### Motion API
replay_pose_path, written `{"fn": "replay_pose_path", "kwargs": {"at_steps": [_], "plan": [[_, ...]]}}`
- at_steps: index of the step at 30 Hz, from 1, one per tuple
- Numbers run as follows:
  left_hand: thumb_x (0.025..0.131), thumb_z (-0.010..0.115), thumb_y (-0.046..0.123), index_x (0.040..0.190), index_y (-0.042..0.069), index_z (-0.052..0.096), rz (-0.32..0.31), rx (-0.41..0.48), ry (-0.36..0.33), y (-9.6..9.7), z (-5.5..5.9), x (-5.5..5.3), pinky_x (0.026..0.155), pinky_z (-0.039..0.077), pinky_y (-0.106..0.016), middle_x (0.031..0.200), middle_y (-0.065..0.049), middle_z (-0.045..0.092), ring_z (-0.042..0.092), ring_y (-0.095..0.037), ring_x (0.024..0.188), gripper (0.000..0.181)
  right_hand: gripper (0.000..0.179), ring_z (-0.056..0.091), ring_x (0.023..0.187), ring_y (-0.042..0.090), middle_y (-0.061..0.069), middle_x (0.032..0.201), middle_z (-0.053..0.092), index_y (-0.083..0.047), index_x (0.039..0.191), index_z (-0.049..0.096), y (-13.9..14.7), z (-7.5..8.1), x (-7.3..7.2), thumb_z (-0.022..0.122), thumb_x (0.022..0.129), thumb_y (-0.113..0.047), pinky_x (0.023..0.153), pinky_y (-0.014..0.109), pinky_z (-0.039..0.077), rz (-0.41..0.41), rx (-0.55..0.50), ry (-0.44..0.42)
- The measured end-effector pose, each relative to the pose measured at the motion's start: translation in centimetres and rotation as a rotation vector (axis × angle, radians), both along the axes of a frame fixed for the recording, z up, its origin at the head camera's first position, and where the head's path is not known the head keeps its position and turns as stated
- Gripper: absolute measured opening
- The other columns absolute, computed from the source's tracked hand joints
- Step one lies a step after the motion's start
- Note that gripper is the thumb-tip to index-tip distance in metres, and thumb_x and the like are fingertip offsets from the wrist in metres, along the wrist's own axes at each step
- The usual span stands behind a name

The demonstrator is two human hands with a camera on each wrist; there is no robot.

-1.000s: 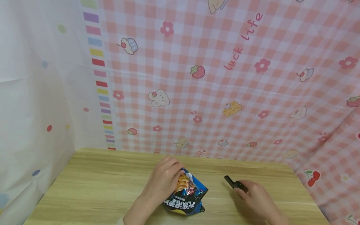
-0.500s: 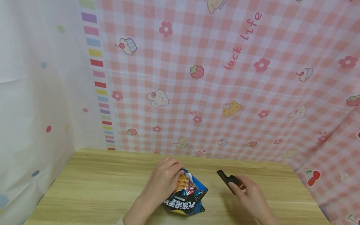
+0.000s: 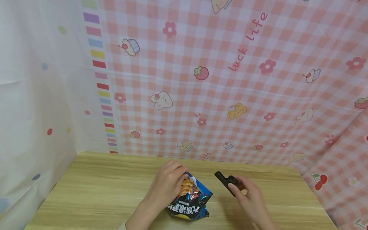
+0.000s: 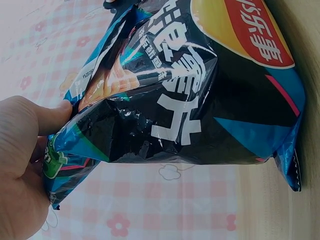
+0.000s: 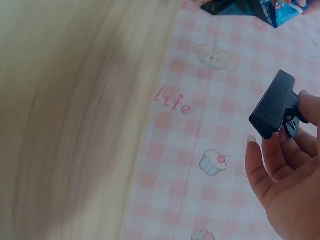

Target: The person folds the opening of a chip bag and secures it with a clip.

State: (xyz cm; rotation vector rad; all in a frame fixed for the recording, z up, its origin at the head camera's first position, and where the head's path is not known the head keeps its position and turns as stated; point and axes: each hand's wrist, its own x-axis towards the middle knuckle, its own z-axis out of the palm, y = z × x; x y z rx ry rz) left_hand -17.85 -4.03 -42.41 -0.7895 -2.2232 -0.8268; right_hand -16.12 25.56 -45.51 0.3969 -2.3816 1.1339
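A blue and black bag of chips (image 3: 188, 201) stands on the wooden table, its upper end folded over. My left hand (image 3: 166, 185) grips that folded end; in the left wrist view the thumb (image 4: 55, 117) presses on the fold and the other fingers are mostly hidden behind the bag. To the right of the bag, my right hand (image 3: 250, 198) holds a black bag clip (image 3: 225, 182) above the table, apart from the bag. The right wrist view shows the clip (image 5: 275, 105) pinched between thumb and fingers by its handles, with its long jaws facing away from the palm.
The wooden table (image 3: 109, 179) reaches back to a pink checked cloth (image 3: 184, 111) hung behind it. A white dotted cloth (image 3: 37, 95) hangs along the left side, and more checked cloth closes off the right.
My right hand has moved left with the clip, bringing it closer to the bag, and the clip's handles show more plainly. The left hand and the bag have stayed put.
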Motion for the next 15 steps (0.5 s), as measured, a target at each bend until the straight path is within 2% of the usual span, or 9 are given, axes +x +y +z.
{"fn": "replay_pose_path", "kwargs": {"at_steps": [9, 15], "plan": [[0.084, 0.085, 0.001, 0.097, 0.007, 0.079, -0.004, 0.000, -0.008, 0.0, 0.0, -0.1, 0.081, 0.057, -0.028, 0.091, 0.003, 0.070, 0.062, -0.011, 0.088, 0.015, 0.024, 0.064, 0.073, 0.004, -0.001, 0.089, 0.072, -0.005, 0.113, 0.075, -2.0, 0.1, 0.1, 0.080, 0.090, 0.000, 0.055, 0.024, 0.056, -0.030, -0.130, -0.092], [0.084, 0.085, 0.001, 0.097, 0.007, 0.079, -0.005, 0.001, -0.003, 0.0, 0.0, -0.1, 0.081, 0.057, -0.029, 0.091, 0.003, 0.070, 0.062, -0.011, 0.088, 0.015, 0.022, 0.065, 0.075, 0.007, 0.001, 0.089, 0.071, -0.003, 0.110, 0.075, -3.1, 0.3, 0.3, 0.077, 0.090, 0.005, 0.059, 0.026, 0.058, 0.008, -0.184, -0.075]]}}
